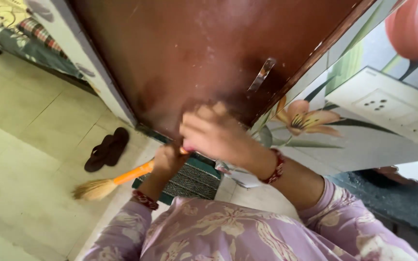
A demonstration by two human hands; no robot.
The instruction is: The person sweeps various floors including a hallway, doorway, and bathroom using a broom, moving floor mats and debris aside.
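While my left hand [168, 159] wraps tight round the orange broom handle [134, 173] at centre frame, my blurred right hand [209, 130] just above, its grip unreadable, before the brown door [194, 48].

A brown wooden door [194, 53] stood ahead, pale floor tiles [20, 145] lay left, a flower-patterned wall [315, 135] with a switchboard [393, 108] rose right.

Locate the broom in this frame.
In the head view, the broom is lower left, its orange handle gripped by the left hand, bristles over the floor beside the patterned doormat.
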